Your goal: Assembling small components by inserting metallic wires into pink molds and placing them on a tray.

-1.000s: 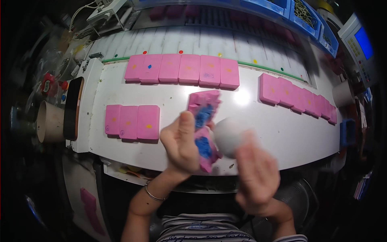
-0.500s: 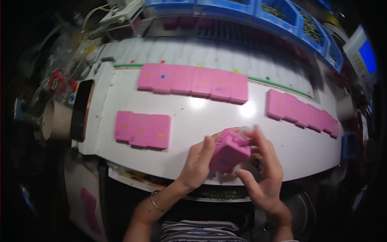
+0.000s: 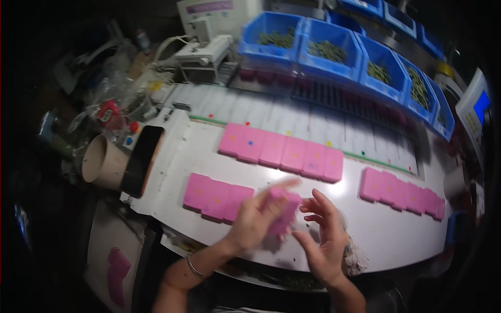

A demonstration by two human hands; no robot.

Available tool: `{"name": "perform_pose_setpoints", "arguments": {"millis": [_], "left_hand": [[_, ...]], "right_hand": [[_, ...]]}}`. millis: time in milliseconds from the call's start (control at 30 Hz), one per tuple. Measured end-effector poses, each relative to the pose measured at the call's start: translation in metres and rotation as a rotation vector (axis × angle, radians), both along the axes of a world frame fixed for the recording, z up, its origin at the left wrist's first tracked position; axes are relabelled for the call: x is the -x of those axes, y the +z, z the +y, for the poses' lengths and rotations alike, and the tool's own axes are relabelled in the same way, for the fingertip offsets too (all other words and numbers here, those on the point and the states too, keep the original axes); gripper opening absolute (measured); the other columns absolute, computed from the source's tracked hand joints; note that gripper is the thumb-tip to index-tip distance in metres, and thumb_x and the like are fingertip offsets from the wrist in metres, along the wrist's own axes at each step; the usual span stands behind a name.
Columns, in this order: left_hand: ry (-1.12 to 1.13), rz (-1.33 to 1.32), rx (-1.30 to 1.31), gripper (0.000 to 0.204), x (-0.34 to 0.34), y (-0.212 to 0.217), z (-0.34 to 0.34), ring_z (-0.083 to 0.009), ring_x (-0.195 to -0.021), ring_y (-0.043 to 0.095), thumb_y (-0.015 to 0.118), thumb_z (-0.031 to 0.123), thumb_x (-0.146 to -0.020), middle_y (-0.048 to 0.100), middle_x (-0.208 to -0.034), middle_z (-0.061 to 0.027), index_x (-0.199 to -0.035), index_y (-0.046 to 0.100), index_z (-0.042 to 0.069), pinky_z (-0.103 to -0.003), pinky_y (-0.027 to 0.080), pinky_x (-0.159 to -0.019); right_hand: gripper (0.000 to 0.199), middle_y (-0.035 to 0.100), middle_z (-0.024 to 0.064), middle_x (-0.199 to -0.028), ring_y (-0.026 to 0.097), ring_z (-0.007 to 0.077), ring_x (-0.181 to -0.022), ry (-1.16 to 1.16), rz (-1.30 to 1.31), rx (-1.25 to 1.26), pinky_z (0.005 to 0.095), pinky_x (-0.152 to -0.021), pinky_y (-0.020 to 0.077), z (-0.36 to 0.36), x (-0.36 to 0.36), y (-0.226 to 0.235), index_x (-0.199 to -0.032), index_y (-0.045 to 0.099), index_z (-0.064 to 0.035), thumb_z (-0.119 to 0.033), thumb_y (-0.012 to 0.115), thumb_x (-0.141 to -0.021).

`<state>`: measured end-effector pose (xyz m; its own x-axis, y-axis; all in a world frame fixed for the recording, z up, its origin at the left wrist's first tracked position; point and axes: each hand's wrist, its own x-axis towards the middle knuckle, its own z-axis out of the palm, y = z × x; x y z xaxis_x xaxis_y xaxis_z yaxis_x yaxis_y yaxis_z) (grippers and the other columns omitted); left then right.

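Note:
A pink block (image 3: 285,215) is in my left hand (image 3: 251,223), blurred by motion, its thumb lying over the near face. Just to the right, my right hand (image 3: 326,245) has its fingers spread and thumb apart, with nothing in it; its fingertips come close to the block. Beyond the hands runs a row of joined pink blocks (image 3: 282,151) with small coloured dots. A shorter pink group (image 3: 211,197) lies beside my left hand, partly covered by it. Another slanting pink row (image 3: 399,192) lies on the right of the white tabletop (image 3: 386,240).
Blue bins (image 3: 327,49) of small greenish pieces stand along the back. At left are a phone (image 3: 143,161), a beige cup (image 3: 102,164) and cluttered plastic bags. A pale stringy bundle (image 3: 356,258) lies by my right wrist. A screen device (image 3: 472,104) stands far right.
The whole view has shifted and tilted, bringing more of the bins into sight. The pink block has moved with my left hand and turned; my right hand now sits a little apart from it.

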<state>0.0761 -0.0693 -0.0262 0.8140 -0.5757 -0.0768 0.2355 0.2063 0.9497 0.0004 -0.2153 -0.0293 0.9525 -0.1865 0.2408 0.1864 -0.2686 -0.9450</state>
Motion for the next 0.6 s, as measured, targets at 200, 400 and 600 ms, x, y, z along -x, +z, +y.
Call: {"name": "perform_pose_setpoints", "arguments": {"millis": [200, 400, 600], "left_hand": [[0.489, -0.137, -0.389, 0.028, -0.158, 0.02, 0.067, -0.0133, -0.069, 0.06, 0.048, 0.026, -0.088, 0.061, -0.079, -0.0082, -0.09, 0.059, 0.0, -0.028, 0.049, -0.066], [0.876, -0.778, -1.27, 0.038, -0.28, 0.003, 0.092, -0.0351, -0.084, 0.063, 0.071, 0.036, -0.068, 0.065, -0.086, -0.0211, -0.08, 0.066, 0.001, -0.04, 0.05, -0.075], [0.85, -0.953, -1.379, 0.037, -0.298, -0.009, 0.096, -0.0352, -0.079, 0.063, 0.069, 0.032, -0.073, 0.064, -0.083, -0.0207, -0.082, 0.064, -0.003, -0.042, 0.05, -0.074]], "right_hand": [[0.082, 0.029, 0.0253, -0.136, 0.035, 0.041, -0.121, 0.268, 0.0, 0.479, 0.045, -0.098, 0.0333, 0.046, -0.033, -0.015, -0.135, 0.03, -0.0013, -0.012, 0.074, -0.067], [0.08, 0.027, 0.0278, -0.136, 0.033, 0.0437, -0.122, 0.343, -0.001, 0.596, 0.0472, -0.097, 0.0324, 0.059, -0.043, -0.022, -0.136, 0.03, -0.0026, -0.011, 0.071, -0.067], [0.077, 0.04, 0.0229, -0.123, 0.04, 0.0391, -0.114, 0.26, -0.098, 0.408, 0.0427, -0.095, 0.0357, 0.058, -0.049, -0.027, -0.134, 0.032, 0.0024, -0.005, 0.069, -0.068]]}}
